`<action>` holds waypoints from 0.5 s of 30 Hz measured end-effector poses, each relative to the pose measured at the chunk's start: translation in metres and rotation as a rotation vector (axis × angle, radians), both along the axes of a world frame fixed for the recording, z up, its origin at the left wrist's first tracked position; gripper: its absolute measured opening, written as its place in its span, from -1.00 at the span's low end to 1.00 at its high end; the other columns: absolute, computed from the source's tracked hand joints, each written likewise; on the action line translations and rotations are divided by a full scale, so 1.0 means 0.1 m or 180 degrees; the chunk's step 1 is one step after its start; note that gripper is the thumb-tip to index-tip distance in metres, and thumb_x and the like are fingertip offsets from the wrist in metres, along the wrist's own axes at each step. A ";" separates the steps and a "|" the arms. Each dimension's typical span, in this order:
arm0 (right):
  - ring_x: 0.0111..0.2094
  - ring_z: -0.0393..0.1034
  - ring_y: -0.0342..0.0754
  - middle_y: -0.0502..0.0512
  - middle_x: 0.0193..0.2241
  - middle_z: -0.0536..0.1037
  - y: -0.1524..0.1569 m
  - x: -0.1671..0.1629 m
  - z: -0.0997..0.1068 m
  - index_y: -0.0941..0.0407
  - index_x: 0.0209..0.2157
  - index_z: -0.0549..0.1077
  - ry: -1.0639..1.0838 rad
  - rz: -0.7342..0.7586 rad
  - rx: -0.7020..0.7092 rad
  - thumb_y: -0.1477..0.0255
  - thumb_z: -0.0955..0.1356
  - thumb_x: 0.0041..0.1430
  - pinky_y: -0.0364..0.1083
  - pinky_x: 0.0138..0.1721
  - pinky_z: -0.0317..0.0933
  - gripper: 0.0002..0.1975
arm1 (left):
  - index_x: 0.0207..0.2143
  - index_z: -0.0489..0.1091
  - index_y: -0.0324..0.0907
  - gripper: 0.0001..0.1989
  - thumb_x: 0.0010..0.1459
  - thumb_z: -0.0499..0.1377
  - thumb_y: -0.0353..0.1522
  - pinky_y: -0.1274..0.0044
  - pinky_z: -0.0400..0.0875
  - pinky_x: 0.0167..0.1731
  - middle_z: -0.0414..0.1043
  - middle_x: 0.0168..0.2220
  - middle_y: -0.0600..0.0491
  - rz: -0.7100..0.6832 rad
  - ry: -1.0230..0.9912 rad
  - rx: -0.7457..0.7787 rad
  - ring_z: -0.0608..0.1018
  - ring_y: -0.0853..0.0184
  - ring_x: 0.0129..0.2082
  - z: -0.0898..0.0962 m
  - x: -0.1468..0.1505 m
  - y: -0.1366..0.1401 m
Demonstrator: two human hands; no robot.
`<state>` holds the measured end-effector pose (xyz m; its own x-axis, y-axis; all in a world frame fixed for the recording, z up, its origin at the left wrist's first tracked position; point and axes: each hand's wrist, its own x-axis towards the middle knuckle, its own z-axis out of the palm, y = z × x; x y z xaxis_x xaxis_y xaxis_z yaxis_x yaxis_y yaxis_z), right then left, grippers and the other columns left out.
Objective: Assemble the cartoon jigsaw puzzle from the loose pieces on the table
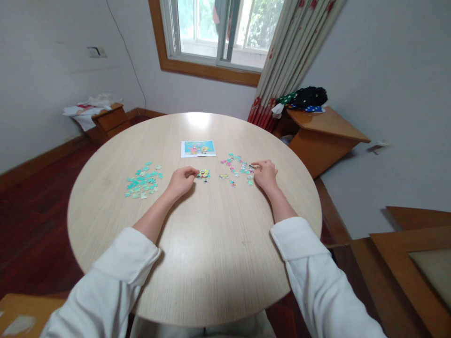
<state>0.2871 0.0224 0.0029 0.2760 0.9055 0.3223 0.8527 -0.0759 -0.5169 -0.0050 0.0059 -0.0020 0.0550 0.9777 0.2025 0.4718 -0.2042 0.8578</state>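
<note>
A small joined block of jigsaw puzzle pieces (203,174), yellow with a cartoon face, lies near the middle of the round table. My left hand (183,181) is closed at the block's left edge, its thumb and fingertips together against it. To the right is a loose group of pink, white and turquoise puzzle pieces (244,167). Over that group's right side, my right hand (265,175) reaches with its index finger stretched out, the fingertip at the pieces. Its other fingers are partly bent, and I see no piece held in them.
A pile of turquoise puzzle pieces (143,182) lies left of my left hand. Behind the block is a printed reference picture (198,148). The round table (197,263) stands below a window, with a wooden cabinet (317,136) bearing cloths beyond its right edge.
</note>
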 end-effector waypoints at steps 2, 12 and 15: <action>-0.07 0.21 0.09 0.21 -0.18 0.41 0.00 -0.02 0.00 0.10 -0.26 0.55 0.0003 0.0017 -0.0015 0.62 0.18 -0.01 0.09 -0.02 0.01 -0.61 | -0.37 0.50 -0.24 -0.69 -0.12 0.01 -0.52 0.45 0.38 -0.04 0.57 -0.26 -0.03 0.0006 -0.0003 -0.0002 0.56 0.30 -0.20 0.00 0.00 0.00; -0.06 0.20 0.09 0.20 -0.17 0.40 0.01 -0.11 -0.01 0.09 -0.26 0.55 -0.0105 0.0192 -0.0028 0.62 0.18 0.01 0.08 -0.04 0.00 -0.61 | -0.37 0.50 -0.24 -0.68 -0.15 0.01 -0.52 0.44 0.39 -0.05 0.58 -0.27 -0.02 0.0002 -0.0069 -0.0039 0.57 0.28 -0.21 -0.01 -0.01 0.01; -0.05 0.21 0.08 0.21 -0.14 0.40 0.02 -0.18 -0.02 0.10 -0.22 0.54 -0.0211 0.0335 -0.0015 0.60 0.19 0.04 0.07 -0.05 0.00 -0.63 | -0.37 0.49 -0.25 -0.68 -0.15 0.00 -0.54 0.45 0.38 -0.05 0.58 -0.28 -0.03 0.0001 -0.0075 -0.0075 0.58 0.29 -0.22 0.01 0.01 -0.01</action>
<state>0.2688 0.0243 0.0006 0.1576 0.9299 0.3324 0.8883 0.0135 -0.4590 -0.0042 0.0049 -0.0005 0.0502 0.9823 0.1805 0.4513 -0.1835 0.8733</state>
